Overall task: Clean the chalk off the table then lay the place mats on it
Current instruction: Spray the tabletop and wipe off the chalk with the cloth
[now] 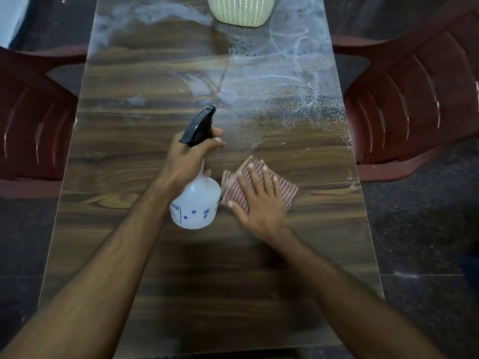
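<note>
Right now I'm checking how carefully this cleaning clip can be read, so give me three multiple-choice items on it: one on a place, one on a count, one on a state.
1. Where is most of the chalk left on the table?
A. the near end, by the person
B. the far end, mostly on the right
C. only along the near left edge

2. How many red chairs show beside the table?
A. one
B. two
C. four

3. What is the right hand doing?
A. lying flat on the cloth
B. gripping the spray bottle
C. hanging off the table

Answers:
1 B: the chalk smears the table at its far end by the pot.
2 B: a chair stands at the left, another at the right.
3 A: the right hand presses straight fingers on the cloth; the left hand grips the spray bottle.
</note>
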